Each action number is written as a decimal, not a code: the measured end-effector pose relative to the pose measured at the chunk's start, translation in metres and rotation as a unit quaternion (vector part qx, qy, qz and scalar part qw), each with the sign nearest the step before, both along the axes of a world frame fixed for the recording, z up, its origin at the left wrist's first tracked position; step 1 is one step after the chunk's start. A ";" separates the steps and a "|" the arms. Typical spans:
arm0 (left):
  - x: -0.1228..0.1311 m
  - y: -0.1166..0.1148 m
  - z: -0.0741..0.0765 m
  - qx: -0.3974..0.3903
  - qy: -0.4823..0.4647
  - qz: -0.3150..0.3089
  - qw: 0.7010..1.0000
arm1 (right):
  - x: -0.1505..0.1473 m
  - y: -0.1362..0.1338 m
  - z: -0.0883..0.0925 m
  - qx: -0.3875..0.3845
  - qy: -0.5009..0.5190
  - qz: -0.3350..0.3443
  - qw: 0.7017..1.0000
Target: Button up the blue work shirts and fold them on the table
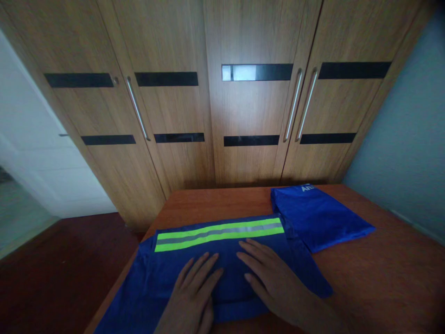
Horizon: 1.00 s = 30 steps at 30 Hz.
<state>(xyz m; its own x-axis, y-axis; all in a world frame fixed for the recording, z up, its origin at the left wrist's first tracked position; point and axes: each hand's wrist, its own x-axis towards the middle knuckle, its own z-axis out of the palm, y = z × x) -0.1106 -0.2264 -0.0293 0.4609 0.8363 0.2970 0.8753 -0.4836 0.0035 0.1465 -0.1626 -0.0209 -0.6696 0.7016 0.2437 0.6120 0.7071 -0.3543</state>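
Left hand [194, 292]: palm down, fingers loosely spread, gripping nothing we can see.
Right hand [269, 273]: likewise, fingertips toward 10 o'clock, nothing in its hold.
Tabletop [399, 278]: reddish-brown, beneath.
Dark-blue garment [226, 287]: directly under both hands, ends reaching 8 and 4 o'clock.
Folded bright-blue cloth [323, 218]: 1 to 2 o'clock from the right hand.
Reflective band [219, 233]: on the garment, 12 o'clock from the hands, long axis roughly 9 to 3; we count the right hand nearer.

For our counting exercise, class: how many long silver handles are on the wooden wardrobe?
3. The left handle is on the left half of the wardrobe; the middle handle and right handle stand side by side on its right half. None seems hidden.
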 end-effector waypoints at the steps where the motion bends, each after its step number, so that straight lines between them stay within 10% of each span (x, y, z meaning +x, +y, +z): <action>1: 0.015 0.007 0.000 -0.002 0.017 0.006 1.000 | -0.013 0.003 0.001 0.001 -0.003 0.013 1.000; 10: 0.025 0.042 -0.033 -0.038 0.048 0.081 0.995 | -0.033 0.042 -0.038 -0.037 -0.030 0.004 0.999; 21: 0.022 0.043 -0.031 -0.063 0.030 0.080 0.994 | 0.016 0.091 -0.064 0.009 -0.042 -0.189 0.981; 30: -0.006 0.043 -0.027 -0.057 0.048 0.046 0.996 | 0.053 0.077 -0.071 -0.074 0.298 -0.243 0.920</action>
